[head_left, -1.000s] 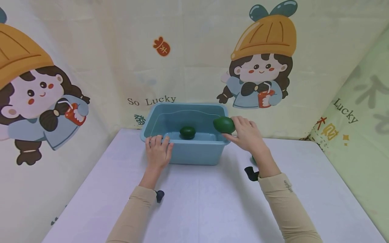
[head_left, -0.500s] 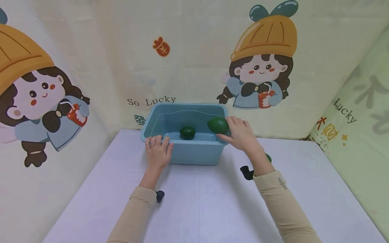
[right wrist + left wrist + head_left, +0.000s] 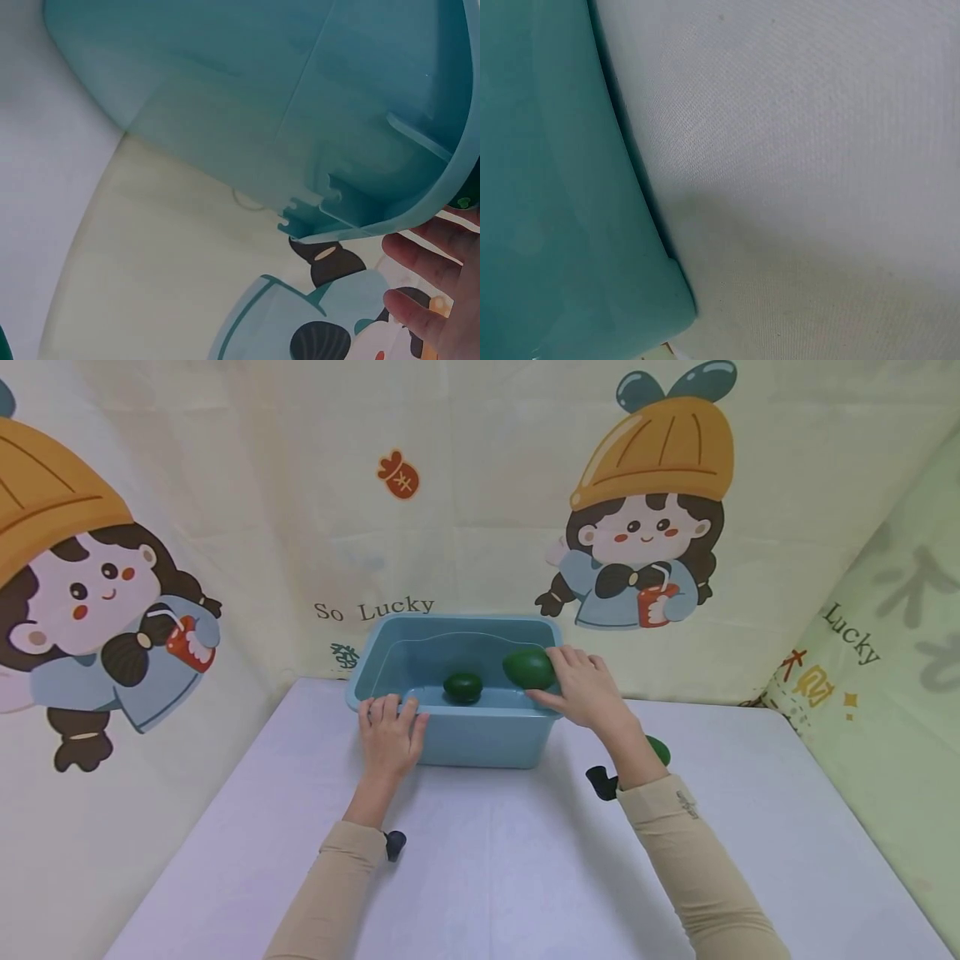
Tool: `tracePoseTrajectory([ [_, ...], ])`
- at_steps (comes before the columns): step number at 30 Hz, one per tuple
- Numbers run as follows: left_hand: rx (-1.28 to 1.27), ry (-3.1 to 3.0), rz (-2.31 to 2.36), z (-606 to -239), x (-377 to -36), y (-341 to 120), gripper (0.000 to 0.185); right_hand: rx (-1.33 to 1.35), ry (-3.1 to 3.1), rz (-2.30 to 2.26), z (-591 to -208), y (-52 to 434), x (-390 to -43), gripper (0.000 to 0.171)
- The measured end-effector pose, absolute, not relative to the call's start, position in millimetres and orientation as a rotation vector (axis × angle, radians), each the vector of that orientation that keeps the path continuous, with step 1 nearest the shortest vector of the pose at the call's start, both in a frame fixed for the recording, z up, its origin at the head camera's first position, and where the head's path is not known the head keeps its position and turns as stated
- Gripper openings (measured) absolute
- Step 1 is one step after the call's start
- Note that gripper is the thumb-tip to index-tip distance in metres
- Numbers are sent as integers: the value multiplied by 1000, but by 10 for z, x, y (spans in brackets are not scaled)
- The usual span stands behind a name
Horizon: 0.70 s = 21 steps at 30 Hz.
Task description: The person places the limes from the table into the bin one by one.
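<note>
Right hand (image 3: 588, 693) with a green fruit (image 3: 528, 668) above the blue tub (image 3: 480, 739), left hand (image 3: 390, 739) on its rim.

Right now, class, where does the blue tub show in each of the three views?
Head view: the blue tub stands at centre, at the table's far edge.
Left wrist view: its wall fills the left side.
Right wrist view: its underside and rim fill the top.
Shared landmark: the white table, also seen at and.
</note>
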<state>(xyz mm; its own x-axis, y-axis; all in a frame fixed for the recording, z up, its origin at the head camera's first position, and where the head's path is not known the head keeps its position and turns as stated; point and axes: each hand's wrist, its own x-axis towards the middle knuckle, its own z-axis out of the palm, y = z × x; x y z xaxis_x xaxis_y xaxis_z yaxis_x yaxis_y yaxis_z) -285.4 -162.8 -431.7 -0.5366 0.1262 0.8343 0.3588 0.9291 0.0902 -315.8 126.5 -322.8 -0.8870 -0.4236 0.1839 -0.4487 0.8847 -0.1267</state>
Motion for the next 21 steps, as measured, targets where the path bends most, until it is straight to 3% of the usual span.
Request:
tracePoseTrajectory([
  [21, -348, -2119, -298, -4325, -2857, -1623, 50, 715, -2914, 207, -3225, 1105, -3233, 74],
])
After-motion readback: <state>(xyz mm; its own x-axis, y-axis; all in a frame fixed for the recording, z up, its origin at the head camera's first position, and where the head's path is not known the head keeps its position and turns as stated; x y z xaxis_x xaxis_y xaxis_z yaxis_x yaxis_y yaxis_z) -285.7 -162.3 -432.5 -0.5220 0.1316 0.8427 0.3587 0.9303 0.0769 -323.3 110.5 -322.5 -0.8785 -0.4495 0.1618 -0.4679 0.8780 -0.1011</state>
